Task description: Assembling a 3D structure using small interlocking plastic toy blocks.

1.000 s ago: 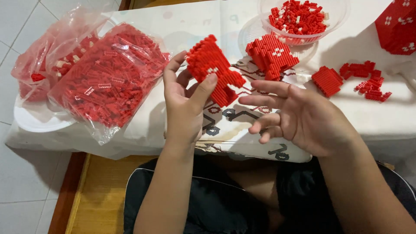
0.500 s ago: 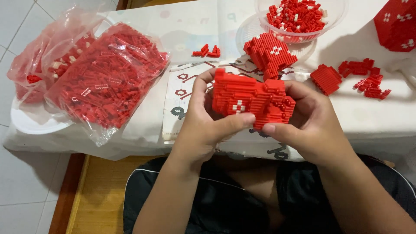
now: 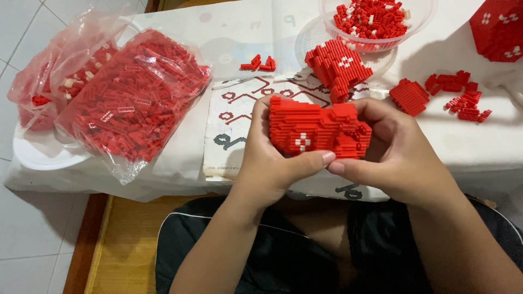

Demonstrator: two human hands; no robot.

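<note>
Centrally, a white-covered table (image 3: 479, 158) is seen, its near edge running just under both hands. Two clear bags of red bricks (image 3: 131, 100) are piled at the left edge on a white plate (image 3: 41, 158). A printed instruction sheet (image 3: 234, 120) is spread mid-table. The red brick model (image 3: 318, 129) is clamped between left hand (image 3: 272, 163) and right hand (image 3: 395, 152), thumbs meeting beneath. Loose red pieces (image 3: 463, 98) are scattered at right.

A red brick model (image 3: 318, 129) bearing a small white cross-shaped mark; clear bags (image 3: 128, 98) of red bricks flecked with white; a clear bowl (image 3: 425, 13) of red and white pieces; white desk (image 3: 479, 147); white sheet (image 3: 234, 122) printed with dark red and black outlines.
</note>
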